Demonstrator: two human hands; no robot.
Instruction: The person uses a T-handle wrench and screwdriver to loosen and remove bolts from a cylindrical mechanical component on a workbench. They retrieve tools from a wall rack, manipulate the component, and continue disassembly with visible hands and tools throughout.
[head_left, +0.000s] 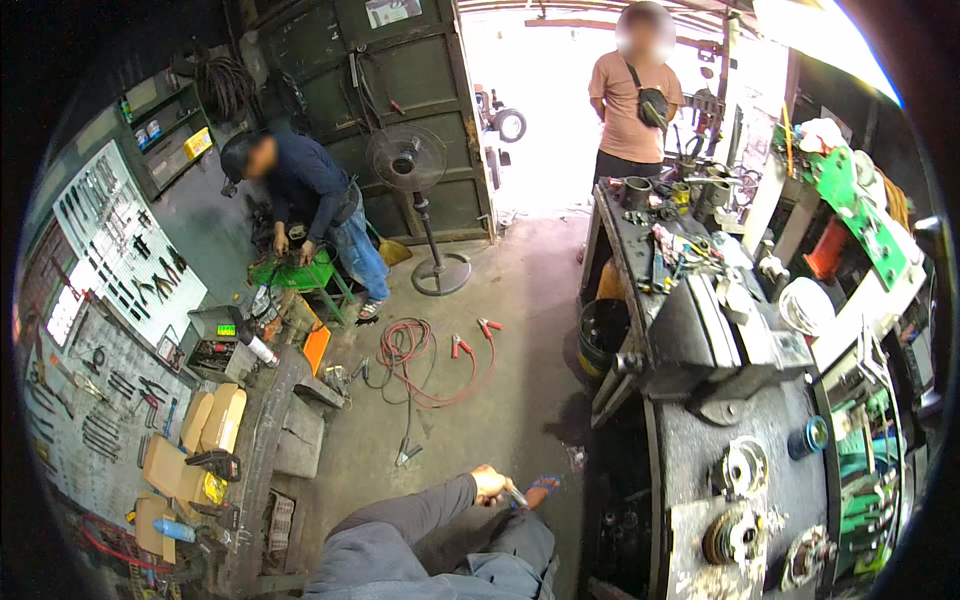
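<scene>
My left hand (488,484) is raised over the floor at the bottom centre, its fingers closed on a shiny metal object (515,495) that is too small to name. My grey-sleeved arm runs to it from the lower left. Just beyond it shows a foot in a sandal (543,487). My right hand is not in view. Red and black cables with clamps (420,360) lie on the concrete floor ahead. To the right, round metal housings (742,468) rest on a dark workbench (690,430).
A co-worker (300,190) bends over a green stand (290,272) beside a pedestal fan (435,270). A person (628,120) stands in the bright doorway behind the cluttered bench. At left are tool boards (120,230), open cardboard boxes (175,470) and a workbench (260,440).
</scene>
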